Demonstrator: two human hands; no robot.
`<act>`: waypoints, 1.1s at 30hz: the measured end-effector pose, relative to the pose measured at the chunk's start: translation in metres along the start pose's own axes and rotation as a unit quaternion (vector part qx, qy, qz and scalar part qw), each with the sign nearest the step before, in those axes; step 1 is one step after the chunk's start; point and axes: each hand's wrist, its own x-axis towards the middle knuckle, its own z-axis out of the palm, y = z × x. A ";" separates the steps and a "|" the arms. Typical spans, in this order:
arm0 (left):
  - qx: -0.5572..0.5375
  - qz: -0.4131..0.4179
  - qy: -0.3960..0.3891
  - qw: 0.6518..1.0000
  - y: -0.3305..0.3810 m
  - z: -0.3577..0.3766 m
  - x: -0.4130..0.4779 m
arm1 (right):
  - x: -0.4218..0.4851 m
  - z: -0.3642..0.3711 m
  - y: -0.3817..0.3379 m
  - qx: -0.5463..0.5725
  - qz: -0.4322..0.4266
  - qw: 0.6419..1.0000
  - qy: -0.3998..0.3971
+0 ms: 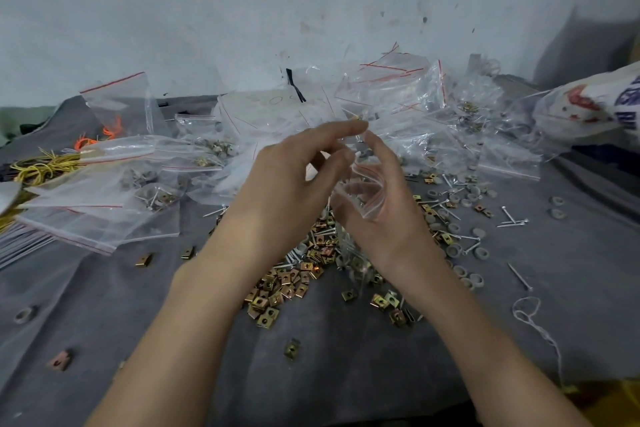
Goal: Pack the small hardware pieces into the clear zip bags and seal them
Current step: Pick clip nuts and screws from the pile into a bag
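Two hands are up over the grey cloth point(138, 305). The right hand point(384, 204) has its fingers curled round a clear zip bag point(367, 194), mouth gaping, a thin red line along the lip. The left hand point(294, 180) reaches into that opening with loosely extended fingers; whether it is pinching a piece I cannot tell. The bag hangs down from the grip, see-through, with brass and grey bits blurred at its bottom.

Writing? Beyond the grip, one flat bag point(277, 99) carries faint handwritten marks, too pale to read. Far right of the grip, a white plastic sack point(588, 107) shows red and blue print, blurred.

Directly below the grip lies a pile of square brass clips point(294, 277). Just right of it are grey rings point(453, 250) and thin screws point(512, 218). Behind the hands rises a heap of red-striped bags point(398, 97). Left of the grip, a filled bag point(152, 191) holds rings, screws and a clip. Farther left are yellow ties point(45, 166) and orange ties point(110, 130).
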 end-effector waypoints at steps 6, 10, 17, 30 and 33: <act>0.004 -0.068 0.048 0.997 -0.032 -0.015 -0.010 | -0.003 -0.003 -0.007 -0.007 0.006 1.000 0.001; 0.123 -0.173 0.013 0.977 -0.076 -0.028 -0.031 | -0.005 -0.003 -0.010 -0.008 0.001 1.000 -0.005; 0.296 -0.264 -0.102 0.912 -0.115 -0.038 -0.058 | -0.003 -0.001 -0.008 -0.020 0.002 1.000 -0.007; 0.322 -0.241 -0.148 0.904 -0.111 -0.026 -0.054 | -0.004 0.001 -0.008 -0.010 0.005 1.000 -0.010; 0.312 -0.236 -0.156 0.907 -0.107 -0.021 -0.052 | -0.004 0.001 -0.009 -0.013 0.007 1.000 -0.008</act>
